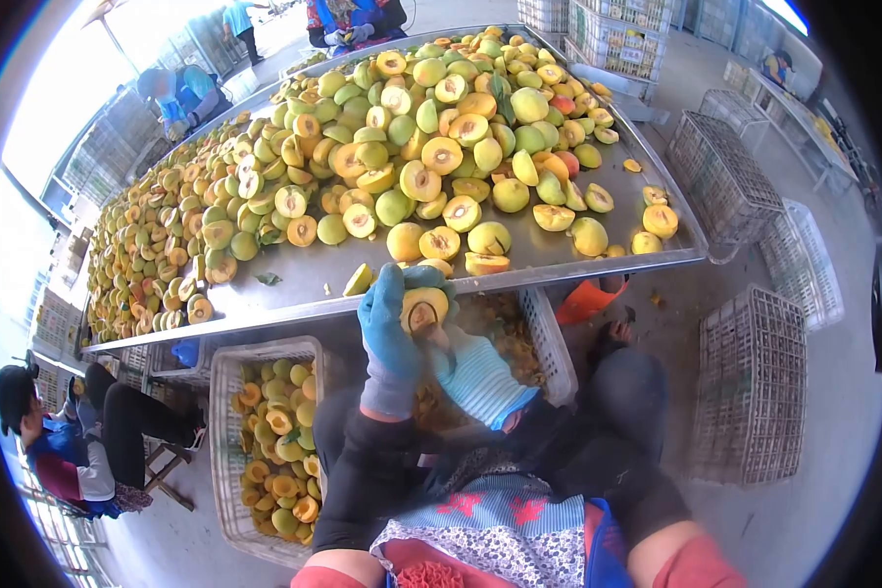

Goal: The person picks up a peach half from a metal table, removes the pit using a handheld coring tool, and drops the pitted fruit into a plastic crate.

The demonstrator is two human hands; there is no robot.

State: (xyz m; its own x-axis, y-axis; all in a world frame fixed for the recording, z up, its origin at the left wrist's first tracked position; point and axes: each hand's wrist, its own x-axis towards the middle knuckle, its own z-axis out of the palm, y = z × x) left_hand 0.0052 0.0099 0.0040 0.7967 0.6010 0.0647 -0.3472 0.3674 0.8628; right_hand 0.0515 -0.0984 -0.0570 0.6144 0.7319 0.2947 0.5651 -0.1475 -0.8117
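In a teal and grey glove, my left hand point(387, 328) is closed round a halved fruit point(423, 312), its cut face with a brown pit cavity turned towards me. My right hand point(475, 372), in a striped light-blue glove, is right beside the fruit, its fingers blurred and partly hidden behind the half; whether it holds a tool cannot be made out. Both hands are just below the near edge of a metal table point(314, 306), heaped with whole and halved yellow-green fruit point(441, 155).
A crate of halved fruit point(223, 441) stands on the floor at left, another crate point(551, 345) under my hands. Crates point(752, 387) stand at right. A seated person point(64, 451) is at left; others are behind the table. An orange object point(590, 300) lies below its edge.
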